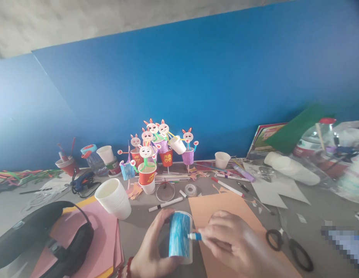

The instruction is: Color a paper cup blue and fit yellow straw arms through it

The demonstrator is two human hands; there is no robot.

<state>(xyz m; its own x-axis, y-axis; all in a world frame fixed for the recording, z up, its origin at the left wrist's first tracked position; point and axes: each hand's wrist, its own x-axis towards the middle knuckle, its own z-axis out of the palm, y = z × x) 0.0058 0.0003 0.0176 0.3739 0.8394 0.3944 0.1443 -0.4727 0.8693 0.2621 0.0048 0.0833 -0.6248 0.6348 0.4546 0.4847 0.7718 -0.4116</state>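
Two hands are at one blue paper cup (178,235). The left hand (156,247) has its fingers and thumb around the cup, which has white streaks in the blue. The right hand (230,239) pinches a blue marker (196,236), with its tip at the cup's side. Orange paper (215,206) is under the right hand, and scissors (302,255) lie to the right of it. A stack of white cups (116,200) is left of the held cup, and cups with bunny faces (147,177) stand farther off, past both hands
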